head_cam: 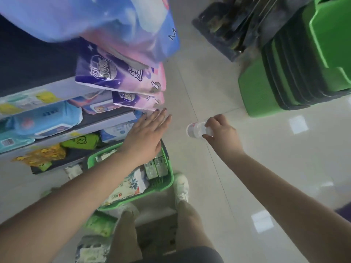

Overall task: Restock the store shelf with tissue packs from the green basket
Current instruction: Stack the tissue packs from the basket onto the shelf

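Left hand: left hand [145,134] stretched forward, palm down, fingers straight and lying close together; holds nothing. Fingertips reach to just below the lowest purple pack, contact cannot be told.
Right hand: right hand [221,134] curled round a small clear bottle [197,130], gripping it from above; the bottle lies sideways, its end pointing toward the left hand.
Green basket: green basket [168,179] on the floor directly below the left hand and forearm, which cover part of it. Its rim shows beside the wrist.
Basket contents: tissue packs [155,167] stand upright in a row under the left wrist; a flower-printed pack [126,186] lies beside them, nearer the person.
Shelf: store shelf [62,86] to the left of the left hand, several levels. Blue wipe packs [47,121] sit on a level beside the forearm, green and yellow packs [79,142] on the levels below.
Purple packs: two purple-pink packs [121,74] stacked just beyond the left fingertips, jutting past the shelf edge; a larger blue-pink pack [106,21] above them, blurred.
Floor: pale tiled floor [275,168] under both hands; more tissue packs [98,223] lie on it near the person's legs.
Stacked baskets: stack of green baskets [296,76] beyond the right hand, well apart from it.
Person: white shoe [181,186] just beside the basket, below the gap between the two hands.
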Action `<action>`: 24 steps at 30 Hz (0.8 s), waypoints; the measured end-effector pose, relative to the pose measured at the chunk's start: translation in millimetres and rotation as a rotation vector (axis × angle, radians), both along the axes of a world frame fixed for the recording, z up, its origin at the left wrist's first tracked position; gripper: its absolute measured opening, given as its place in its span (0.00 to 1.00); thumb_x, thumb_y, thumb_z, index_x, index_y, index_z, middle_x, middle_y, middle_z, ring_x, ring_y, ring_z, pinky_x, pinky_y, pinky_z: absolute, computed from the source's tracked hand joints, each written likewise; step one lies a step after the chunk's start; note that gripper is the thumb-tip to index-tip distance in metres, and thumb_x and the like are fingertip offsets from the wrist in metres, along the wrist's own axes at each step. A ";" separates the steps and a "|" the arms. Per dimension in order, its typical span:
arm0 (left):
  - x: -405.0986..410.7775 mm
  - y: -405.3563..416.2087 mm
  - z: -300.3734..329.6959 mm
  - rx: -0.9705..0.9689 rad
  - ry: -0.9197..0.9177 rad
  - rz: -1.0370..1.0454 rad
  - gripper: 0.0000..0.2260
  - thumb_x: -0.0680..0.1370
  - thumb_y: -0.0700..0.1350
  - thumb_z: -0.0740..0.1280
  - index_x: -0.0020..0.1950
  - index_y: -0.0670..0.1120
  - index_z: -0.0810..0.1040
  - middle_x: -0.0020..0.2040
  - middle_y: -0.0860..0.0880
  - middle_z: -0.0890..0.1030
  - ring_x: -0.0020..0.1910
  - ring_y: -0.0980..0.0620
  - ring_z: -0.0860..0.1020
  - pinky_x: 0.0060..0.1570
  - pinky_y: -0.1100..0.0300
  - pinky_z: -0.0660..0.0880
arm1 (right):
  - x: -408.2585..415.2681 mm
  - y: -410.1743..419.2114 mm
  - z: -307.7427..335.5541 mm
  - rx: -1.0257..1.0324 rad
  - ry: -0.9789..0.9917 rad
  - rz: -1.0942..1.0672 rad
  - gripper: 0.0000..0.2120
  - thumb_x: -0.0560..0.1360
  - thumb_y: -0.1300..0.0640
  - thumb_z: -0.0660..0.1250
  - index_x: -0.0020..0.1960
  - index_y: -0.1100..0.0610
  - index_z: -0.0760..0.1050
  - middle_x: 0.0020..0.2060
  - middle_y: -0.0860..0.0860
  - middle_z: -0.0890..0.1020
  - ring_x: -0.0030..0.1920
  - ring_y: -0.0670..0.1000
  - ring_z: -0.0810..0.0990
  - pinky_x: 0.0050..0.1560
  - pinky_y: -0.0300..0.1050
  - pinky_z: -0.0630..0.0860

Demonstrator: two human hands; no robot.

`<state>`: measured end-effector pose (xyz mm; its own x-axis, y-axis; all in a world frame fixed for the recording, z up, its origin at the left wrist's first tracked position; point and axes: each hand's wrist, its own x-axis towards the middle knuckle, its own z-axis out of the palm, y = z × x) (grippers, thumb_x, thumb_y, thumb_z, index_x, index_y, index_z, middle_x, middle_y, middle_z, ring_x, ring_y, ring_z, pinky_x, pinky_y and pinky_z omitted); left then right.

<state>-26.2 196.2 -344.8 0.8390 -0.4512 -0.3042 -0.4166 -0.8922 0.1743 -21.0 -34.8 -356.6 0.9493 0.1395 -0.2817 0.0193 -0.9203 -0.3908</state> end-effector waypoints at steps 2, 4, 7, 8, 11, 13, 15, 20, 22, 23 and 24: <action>4.3 -10.2 -29.4 0.028 0.033 -0.015 0.33 0.78 0.45 0.58 0.77 0.46 0.43 0.77 0.46 0.43 0.77 0.47 0.45 0.70 0.54 0.36 | 13.9 0.2 -36.9 -0.037 0.065 0.047 0.14 0.73 0.61 0.68 0.57 0.61 0.72 0.58 0.57 0.72 0.46 0.63 0.78 0.45 0.51 0.74; 7.5 -19.8 -62.1 0.077 0.047 -0.041 0.33 0.78 0.45 0.60 0.77 0.46 0.44 0.77 0.46 0.45 0.77 0.46 0.47 0.72 0.51 0.41 | 26.6 0.8 -73.8 -0.079 0.133 0.087 0.15 0.74 0.61 0.66 0.60 0.61 0.70 0.59 0.57 0.70 0.48 0.63 0.78 0.46 0.50 0.73; 14.6 -33.1 -110.7 0.104 0.052 -0.058 0.36 0.71 0.43 0.69 0.76 0.43 0.58 0.75 0.42 0.60 0.73 0.42 0.62 0.70 0.46 0.58 | 39.3 3.5 -132.9 -0.088 0.204 0.078 0.15 0.74 0.64 0.64 0.60 0.60 0.69 0.58 0.57 0.70 0.49 0.62 0.78 0.46 0.50 0.73; 17.5 -36.3 -126.7 0.090 0.050 -0.055 0.36 0.68 0.42 0.72 0.74 0.42 0.63 0.73 0.41 0.65 0.70 0.41 0.67 0.67 0.44 0.63 | 41.6 5.4 -153.0 -0.085 0.219 0.072 0.15 0.73 0.66 0.63 0.59 0.60 0.69 0.57 0.58 0.70 0.48 0.62 0.78 0.44 0.50 0.74; 24.6 -43.1 -174.4 0.057 0.045 -0.049 0.36 0.65 0.42 0.74 0.71 0.40 0.67 0.70 0.39 0.69 0.67 0.39 0.70 0.63 0.41 0.67 | 45.5 11.3 -210.7 -0.082 0.260 0.041 0.17 0.72 0.70 0.60 0.59 0.59 0.69 0.57 0.58 0.70 0.47 0.61 0.78 0.40 0.47 0.71; 25.4 -46.3 -203.7 0.062 0.076 -0.045 0.36 0.67 0.42 0.73 0.73 0.41 0.64 0.72 0.40 0.66 0.70 0.40 0.67 0.65 0.42 0.64 | 46.3 16.1 -245.7 -0.063 0.286 0.005 0.17 0.72 0.71 0.59 0.59 0.59 0.70 0.57 0.58 0.70 0.47 0.61 0.77 0.38 0.46 0.69; 23.6 -45.5 -228.7 0.077 0.134 -0.045 0.36 0.72 0.44 0.69 0.76 0.43 0.57 0.75 0.42 0.58 0.74 0.41 0.60 0.70 0.44 0.58 | 46.4 20.9 -277.6 -0.030 0.316 -0.043 0.18 0.71 0.71 0.59 0.59 0.59 0.70 0.57 0.57 0.69 0.47 0.61 0.77 0.38 0.46 0.67; 15.9 -39.5 -278.7 0.065 0.186 -0.086 0.35 0.75 0.45 0.65 0.77 0.45 0.49 0.77 0.44 0.50 0.76 0.43 0.51 0.71 0.51 0.45 | 48.5 31.0 -337.4 0.070 0.394 -0.210 0.18 0.72 0.70 0.59 0.60 0.59 0.70 0.59 0.58 0.68 0.51 0.62 0.76 0.42 0.47 0.71; 13.7 -37.0 -291.8 0.075 0.194 -0.092 0.35 0.75 0.46 0.65 0.77 0.45 0.49 0.77 0.44 0.50 0.76 0.44 0.51 0.70 0.51 0.43 | 47.2 35.0 -358.4 0.078 0.400 -0.218 0.19 0.73 0.71 0.58 0.61 0.58 0.70 0.59 0.58 0.69 0.51 0.62 0.76 0.42 0.47 0.70; 12.3 -36.0 -296.7 0.068 0.196 -0.087 0.35 0.75 0.46 0.65 0.77 0.45 0.49 0.77 0.44 0.50 0.76 0.44 0.51 0.70 0.51 0.44 | 46.2 37.1 -368.1 0.078 0.401 -0.218 0.18 0.73 0.70 0.58 0.61 0.58 0.70 0.59 0.58 0.69 0.51 0.62 0.76 0.42 0.47 0.69; 11.0 -35.4 -300.4 0.055 0.194 -0.074 0.34 0.76 0.46 0.64 0.77 0.45 0.50 0.77 0.44 0.51 0.76 0.44 0.51 0.70 0.51 0.44 | 45.0 38.8 -376.2 0.073 0.402 -0.215 0.18 0.74 0.70 0.58 0.61 0.58 0.69 0.59 0.58 0.68 0.51 0.62 0.76 0.42 0.46 0.69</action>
<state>-15.2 160.8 -645.1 0.7273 -0.4878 -0.4827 -0.4447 -0.8707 0.2100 23.9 4.0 -732.8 0.7764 -0.0153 -0.6300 -0.3350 -0.8568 -0.3920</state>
